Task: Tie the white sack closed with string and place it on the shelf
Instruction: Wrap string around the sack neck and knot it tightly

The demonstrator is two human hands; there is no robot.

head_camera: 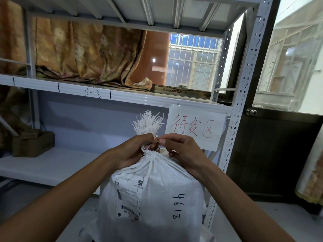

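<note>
Hands meet at the gathered neck of a white sack (153,198), seen from the person's own head looking down. The left hand (132,151) curls its fingers around the bunched neck, gripping it just under the frayed top (148,122), which fans upward. The right hand (185,151) pinches a thin white string (158,141) between thumb and forefinger, right beside the left hand's fingertips. The sack stands upright in front of a grey metal shelf (122,96), not on it; what it rests on is hidden. A shipping label (129,198) and handwritten dark digits mark its front. Behind the hands, a paper sign (194,126) with red writing hangs from the shelf's edge. A cardboard box (33,144) sits on the lower shelf board at the left, and patterned orange cloth (83,53) drapes above.
</note>
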